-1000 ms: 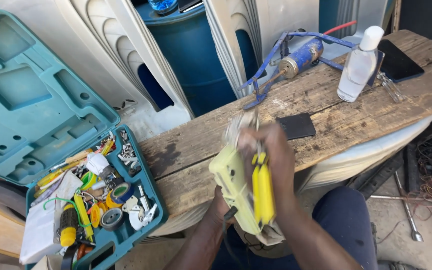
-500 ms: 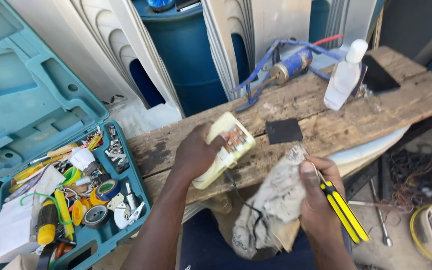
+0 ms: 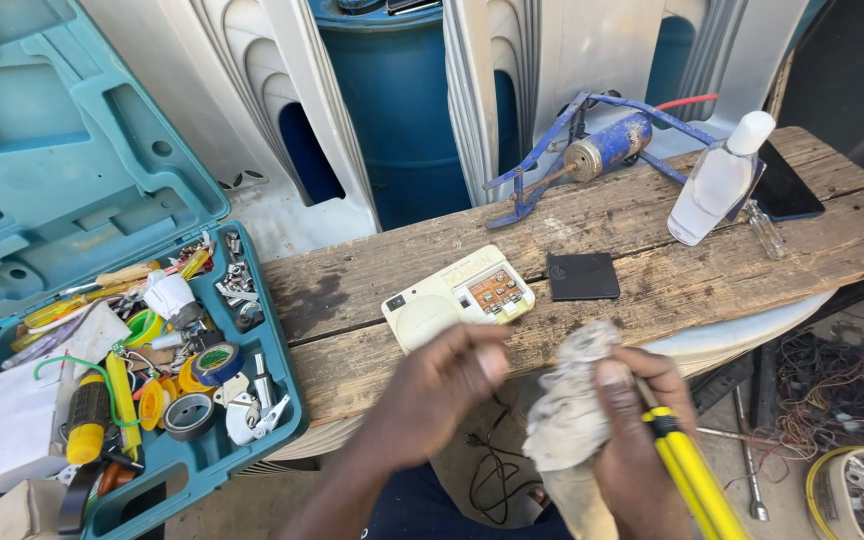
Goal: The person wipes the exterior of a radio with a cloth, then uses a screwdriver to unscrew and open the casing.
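Cream-yellow device with an orange-and-white keypad on a weathered grey-brown plank. Small black square pad. Dirty grey-white rag and yellow-and-black handle in the right hand. Teal tool case. Blue pump with red hose. Clear bottle, white cap. Blue barrel.

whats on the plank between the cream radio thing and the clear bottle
In the head view, a small flat black square lies on the wooden plank between the cream device and the clear bottle; the rest of that stretch is bare wood.
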